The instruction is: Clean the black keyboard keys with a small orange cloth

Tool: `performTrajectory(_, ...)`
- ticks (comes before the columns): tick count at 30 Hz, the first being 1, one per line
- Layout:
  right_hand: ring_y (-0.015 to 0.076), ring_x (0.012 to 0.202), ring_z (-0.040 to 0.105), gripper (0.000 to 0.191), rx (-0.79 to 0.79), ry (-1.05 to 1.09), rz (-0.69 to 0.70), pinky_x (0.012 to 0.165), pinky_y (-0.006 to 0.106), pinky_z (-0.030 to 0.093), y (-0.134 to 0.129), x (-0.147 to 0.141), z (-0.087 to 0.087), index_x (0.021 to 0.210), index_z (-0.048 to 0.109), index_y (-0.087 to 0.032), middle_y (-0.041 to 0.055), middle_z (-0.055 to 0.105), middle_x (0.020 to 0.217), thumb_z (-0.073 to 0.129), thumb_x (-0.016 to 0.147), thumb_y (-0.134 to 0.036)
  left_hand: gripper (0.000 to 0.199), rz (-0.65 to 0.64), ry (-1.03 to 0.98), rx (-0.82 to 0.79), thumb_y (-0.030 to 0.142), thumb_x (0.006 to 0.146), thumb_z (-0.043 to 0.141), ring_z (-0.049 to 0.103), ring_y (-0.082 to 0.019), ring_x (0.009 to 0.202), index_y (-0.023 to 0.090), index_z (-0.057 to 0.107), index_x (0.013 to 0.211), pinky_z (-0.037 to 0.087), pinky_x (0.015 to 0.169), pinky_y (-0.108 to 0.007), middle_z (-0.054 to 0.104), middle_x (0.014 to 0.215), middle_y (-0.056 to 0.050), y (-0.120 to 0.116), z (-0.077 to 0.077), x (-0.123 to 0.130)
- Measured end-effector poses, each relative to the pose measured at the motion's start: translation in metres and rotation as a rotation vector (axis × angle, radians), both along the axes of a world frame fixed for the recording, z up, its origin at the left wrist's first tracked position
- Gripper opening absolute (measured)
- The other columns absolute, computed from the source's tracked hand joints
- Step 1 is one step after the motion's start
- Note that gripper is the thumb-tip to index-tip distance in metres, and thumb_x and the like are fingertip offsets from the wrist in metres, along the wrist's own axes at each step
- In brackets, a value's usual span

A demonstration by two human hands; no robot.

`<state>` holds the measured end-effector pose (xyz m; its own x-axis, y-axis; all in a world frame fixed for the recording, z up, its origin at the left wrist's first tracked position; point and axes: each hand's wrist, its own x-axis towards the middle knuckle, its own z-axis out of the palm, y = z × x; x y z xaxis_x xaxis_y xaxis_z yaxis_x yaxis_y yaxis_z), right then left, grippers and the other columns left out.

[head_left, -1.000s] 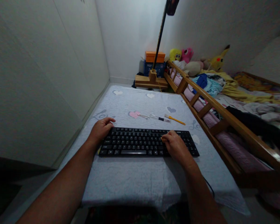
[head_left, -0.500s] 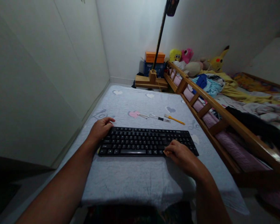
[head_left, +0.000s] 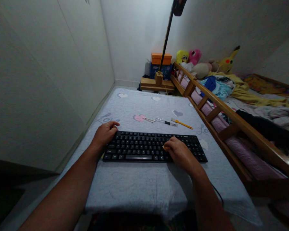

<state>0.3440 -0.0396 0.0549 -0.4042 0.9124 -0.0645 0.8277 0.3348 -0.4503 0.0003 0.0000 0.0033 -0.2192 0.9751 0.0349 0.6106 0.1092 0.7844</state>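
Note:
A black keyboard (head_left: pixel 137 146) lies flat on the cloth-covered table, its long side toward me. My left hand (head_left: pixel 106 133) holds the keyboard's left end, with one finger stretched past the back corner. Over the keys right of the middle, my right hand (head_left: pixel 177 150) pinches a small orange-tan piece (head_left: pixel 165 148), mostly hidden by the fingers; I cannot tell its material. Behind the keyboard lie thin white swabs (head_left: pixel 149 120), a wire tool with a black grip (head_left: pixel 167 123) and a yellow-handled brush (head_left: pixel 183 123).
The table wears a pale blue cloth (head_left: pixel 132 186) with heart prints. A dark cable (head_left: pixel 218 192) runs by my right forearm. A wooden bed rail (head_left: pixel 221 102) borders the table on the right, a white cabinet (head_left: pixel 62 80) on the left. A lamp pole (head_left: pixel 166 38) stands behind.
My right hand has moved left and away from me over the keys with the small orange-tan piece. My left hand has stayed at the keyboard's left end.

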Motion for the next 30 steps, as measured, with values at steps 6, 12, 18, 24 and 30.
performTrajectory(6, 0.0162, 0.082, 0.06, 0.022, -0.057, 0.004, 0.112, 0.075, 0.027, 0.043, -0.004, 0.006, 0.014, 0.082, 0.074, -0.017, 0.0051, 0.063, 0.089, 0.055, 0.092, -0.01, 0.038, 0.014, 0.053, -0.006, 0.032, 0.071, 0.05, 0.063, -0.023, 0.072, 0.019, 0.07, 0.1, 0.044, 0.067, -0.031, 0.068, 0.076, -0.001, -0.003, 0.006, 0.003)
performTrajectory(12, 0.0176, 0.091, 0.06, 0.02, 0.14, 0.04, -0.039, 0.086, 0.028, 0.044, 0.026, -0.017, 0.001, 0.096, 0.074, -0.015, 0.0083, 0.062, 0.097, 0.054, 0.096, -0.015, 0.039, 0.014, 0.027, 0.017, 0.03, 0.071, 0.048, 0.064, -0.022, 0.074, 0.018, 0.07, 0.1, 0.045, 0.068, -0.031, 0.07, 0.079, -0.002, -0.002, 0.003, 0.003)
performTrajectory(18, 0.017, 0.087, 0.061, 0.023, 0.039, 0.004, 0.023, 0.081, 0.028, 0.044, 0.017, -0.016, -0.003, 0.093, 0.076, -0.016, 0.0082, 0.062, 0.097, 0.053, 0.096, -0.014, 0.039, 0.022, 0.04, 0.021, 0.033, 0.074, 0.049, 0.063, -0.022, 0.071, 0.018, 0.071, 0.102, 0.045, 0.067, -0.031, 0.07, 0.079, -0.002, -0.004, 0.007, 0.004)
performTrajectory(24, 0.0151, 0.079, 0.058, 0.025, -0.076, 0.044, 0.147, 0.072, 0.027, 0.042, -0.008, -0.003, 0.009, 0.078, 0.074, -0.018, 0.0049, 0.06, 0.087, 0.054, 0.092, -0.012, 0.038, 0.052, 0.074, 0.061, 0.031, 0.071, 0.05, 0.065, -0.025, 0.081, 0.018, 0.072, 0.1, 0.049, 0.076, -0.034, 0.073, 0.091, -0.006, -0.005, 0.014, 0.005)
performTrajectory(30, 0.0156, 0.079, 0.06, 0.022, -0.189, 0.092, 0.245, 0.072, 0.027, 0.043, -0.017, 0.005, 0.024, 0.08, 0.073, -0.019, 0.0046, 0.064, 0.087, 0.054, 0.088, -0.013, 0.038, 0.045, 0.143, 0.203, 0.023, 0.068, 0.048, 0.063, -0.028, 0.092, 0.017, 0.073, 0.097, 0.049, 0.088, -0.04, 0.071, 0.106, -0.01, -0.006, 0.015, 0.004)
